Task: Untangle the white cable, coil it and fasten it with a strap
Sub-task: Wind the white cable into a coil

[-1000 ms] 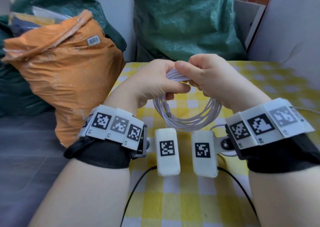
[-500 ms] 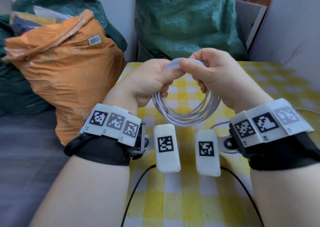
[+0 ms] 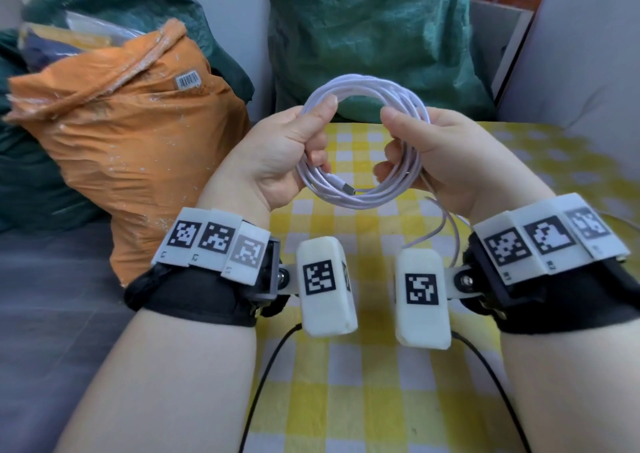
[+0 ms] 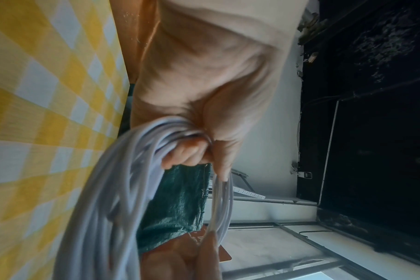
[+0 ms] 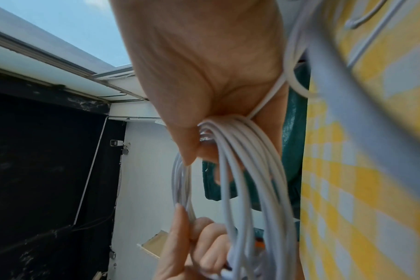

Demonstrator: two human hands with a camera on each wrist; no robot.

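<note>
The white cable point(image 3: 360, 87) is wound into a round coil of several loops, held upright in the air above the yellow checked tablecloth point(image 3: 346, 400). My left hand point(image 3: 294, 144) grips the coil's left side, thumb on top and fingers curled round the strands point(image 4: 175, 136). My right hand point(image 3: 419, 147) grips the right side the same way point(image 5: 228, 130). A metal-tipped plug end point(image 3: 347, 188) lies along the bottom of the coil. A loose tail of cable point(image 3: 446, 224) hangs down past my right wrist. No strap is in view.
An orange sack point(image 3: 138, 147) stands at the table's left edge, with a green woven sack point(image 3: 367, 30) behind the coil and another green one at the far left. A grey surface point(image 3: 52, 296) lies left of the table. Black leads run from the wrist cameras.
Both hands have lifted and turned the coil upright, and moved apart from a shared pinch at its top to opposite sides. The loops now stand as an open ring.
</note>
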